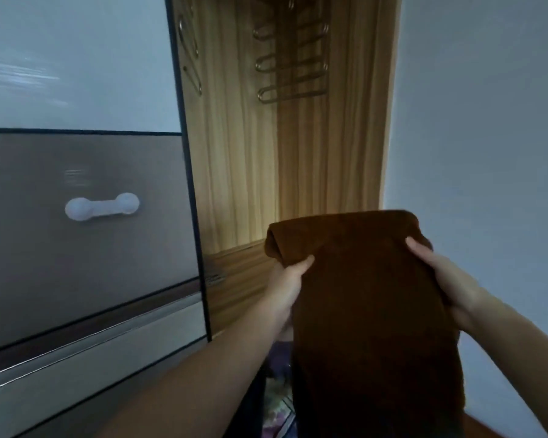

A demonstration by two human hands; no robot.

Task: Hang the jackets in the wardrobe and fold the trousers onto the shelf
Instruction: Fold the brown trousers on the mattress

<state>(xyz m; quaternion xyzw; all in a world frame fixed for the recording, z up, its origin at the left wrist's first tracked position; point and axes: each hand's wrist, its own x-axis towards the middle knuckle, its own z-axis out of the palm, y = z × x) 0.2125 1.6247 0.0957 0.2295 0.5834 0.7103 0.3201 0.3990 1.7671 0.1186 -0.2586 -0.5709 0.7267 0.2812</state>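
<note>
You hold the folded brown trousers (361, 295) up in front of the open wardrobe (298, 153), one hand at each side edge. Your left hand (288, 286) is closed on the left edge, thumb pressed on the front face just below the rolled upper corner, the other fingers hidden behind the cloth. Your right hand (440, 273) clamps the right edge, thumb on the front face near the top fold, fingers out of sight behind. The cloth hangs straight down from your two grips and fills the space between your forearms (its lower end runs out of frame). Beyond your hands lies the wooden shelf (234, 279) of the wardrobe; whether the trousers touch it cannot be told. Well above your grips, metal hangers (291, 71) hang inside the compartment. To the left of your left hand stands the sliding door (86, 241) with a white handle (102, 206). Patterned fabric (276, 406) shows below your left forearm, blurred.
</note>
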